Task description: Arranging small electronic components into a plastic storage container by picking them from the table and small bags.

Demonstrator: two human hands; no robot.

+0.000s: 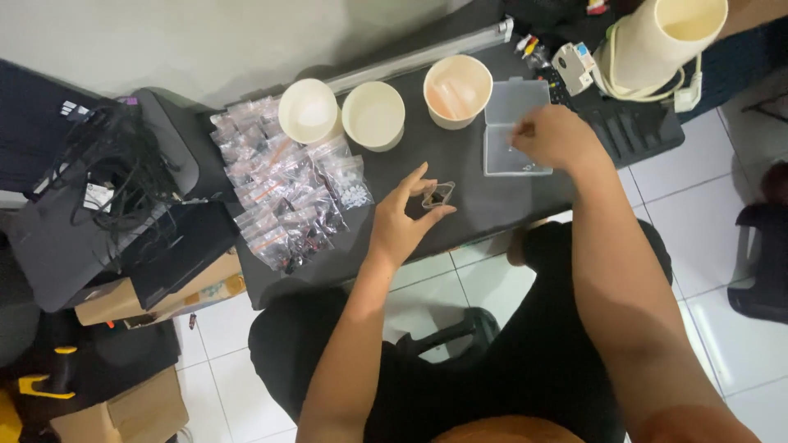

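My left hand (402, 220) pinches a small clear plastic bag (438, 195) with a dark part in it, just above the black table (460, 176). My right hand (556, 137) rests over an open clear plastic box (510, 123); its fingertips are bunched at the box's hinge line, and I cannot tell whether they hold anything. A heap of several small clear zip bags (283, 193) with tiny parts lies to the left of my left hand.
Three cream cups (309, 111) (373, 115) (458, 90) stand along the table's back. A tall cream tube (665, 37) with a white cable and a white plug block (572, 67) sit at the far right. Black cables (123, 168) and cardboard boxes (148, 299) lie at the left.
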